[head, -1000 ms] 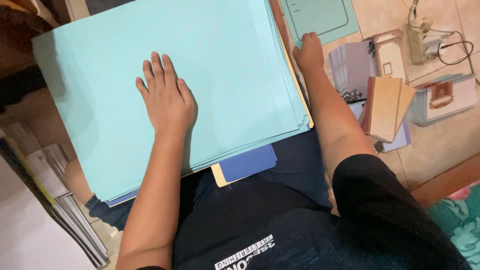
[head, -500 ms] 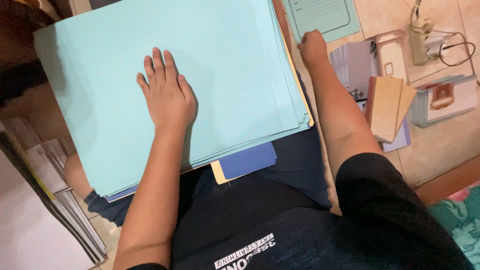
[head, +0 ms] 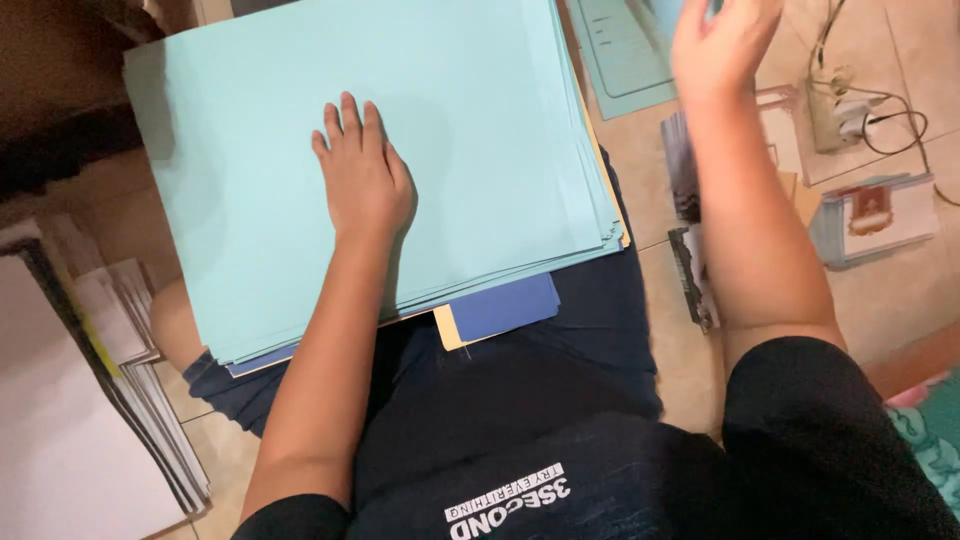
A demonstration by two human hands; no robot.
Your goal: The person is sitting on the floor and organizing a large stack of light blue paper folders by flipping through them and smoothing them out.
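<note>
- Pale turquoise paper is what we are working with: a thick stack of sheets [head: 470, 130] is lying across our lap, on top of a blue folder [head: 505, 308] and a cream sheet [head: 447, 327] that are peeking out at the near edge.
- We are pressing our left hand [head: 362, 175] flat on the top sheet, fingers together and extended, gripping nothing; to our mind, that steady downward weight is what is keeping the pile from sliding off our legs.
- We are holding our right hand [head: 722, 45] up in the air beyond the stack's right edge, its grip loosely open and empty as far as we can tell, though the fingertips are blurred.
- We are judging that squaring the fanned right edges calls for the flat palm to be holding firm while the free hand is working only at the side.
- Farther out, on the tiled floor [head: 650, 170], another turquoise form [head: 625, 50], small booklets [head: 870, 215] and a power strip with cables [head: 850, 115] are lying near our right arm.
- On our left, white papers [head: 110, 400] are leaning in a pile.
</note>
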